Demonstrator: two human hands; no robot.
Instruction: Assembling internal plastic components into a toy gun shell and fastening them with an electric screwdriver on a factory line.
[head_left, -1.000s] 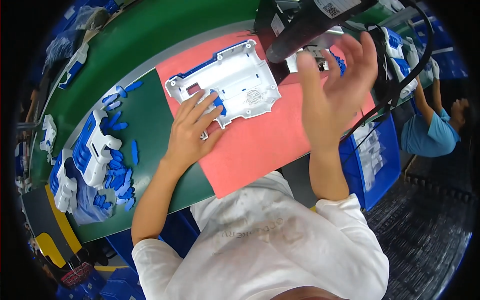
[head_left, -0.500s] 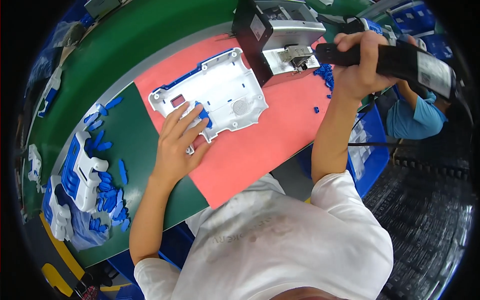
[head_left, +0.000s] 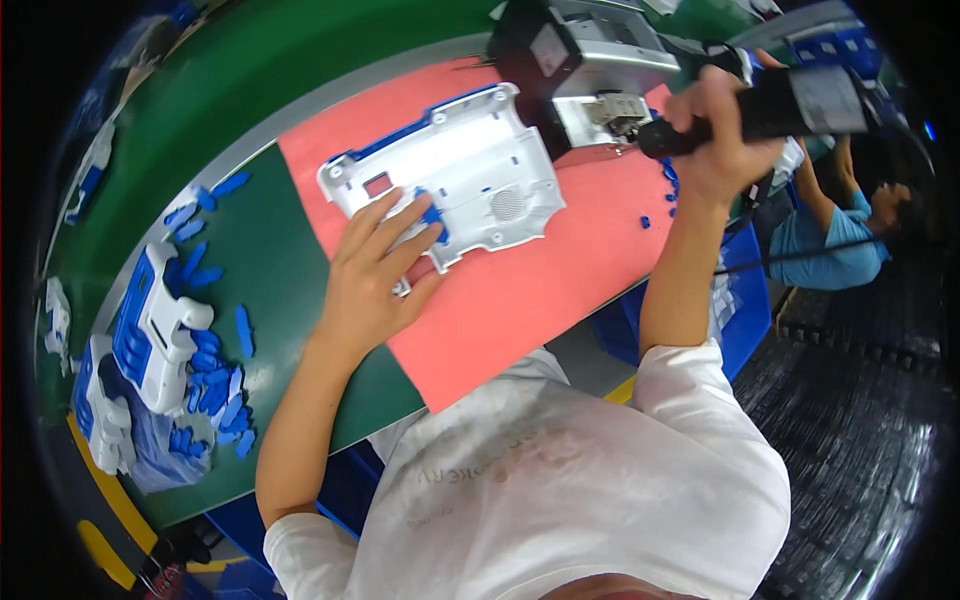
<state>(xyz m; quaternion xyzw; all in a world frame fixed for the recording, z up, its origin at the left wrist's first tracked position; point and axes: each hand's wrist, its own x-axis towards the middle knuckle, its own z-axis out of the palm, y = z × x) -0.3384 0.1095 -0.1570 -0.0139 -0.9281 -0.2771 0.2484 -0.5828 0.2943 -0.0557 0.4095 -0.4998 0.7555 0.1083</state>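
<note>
my right hand [head_left: 722, 140] is wrapped around a black electric screwdriver [head_left: 805, 103]; my left hand [head_left: 372, 268] lies on a white plastic housing shell [head_left: 465, 175].
the shell rests open side up on a pink mat [head_left: 490, 325], at the far middle of the green workbench [head_left: 270, 255]; my left fingers are spread wide, not gripping, over its near left corner, by a small blue plastic insert [head_left: 433, 214]. at the far right, my right fist holds the screwdriver sideways, its tip pointing left beside a black-and-silver benchtop machine [head_left: 612, 68]; i cannot tell whether they touch. to the left lie loose blue plastic strips [head_left: 215, 385] beside a white-and-blue housing [head_left: 160, 330].
</note>
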